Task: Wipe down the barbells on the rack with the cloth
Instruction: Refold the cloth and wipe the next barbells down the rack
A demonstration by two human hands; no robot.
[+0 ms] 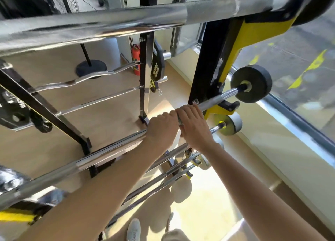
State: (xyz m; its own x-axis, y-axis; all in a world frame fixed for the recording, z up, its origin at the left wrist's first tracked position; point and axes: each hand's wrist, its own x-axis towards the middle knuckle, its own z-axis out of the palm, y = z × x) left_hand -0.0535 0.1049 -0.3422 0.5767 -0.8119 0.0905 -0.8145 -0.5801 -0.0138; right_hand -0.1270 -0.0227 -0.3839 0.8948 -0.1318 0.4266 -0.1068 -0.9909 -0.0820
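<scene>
Under both palms runs the barbell, its black plate beyond the right hand. The left hand is wrapped round the chrome and the right hand curls over it alongside (no cloth shows; it may lie beneath). Better to steady with the left and draw the right in long, firm strokes toward the plate.

Black-and-yellow rack with chrome barbells

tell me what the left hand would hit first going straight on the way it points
The right hand, on the same bar just ahead of the left hand; they look close to touching.
</scene>
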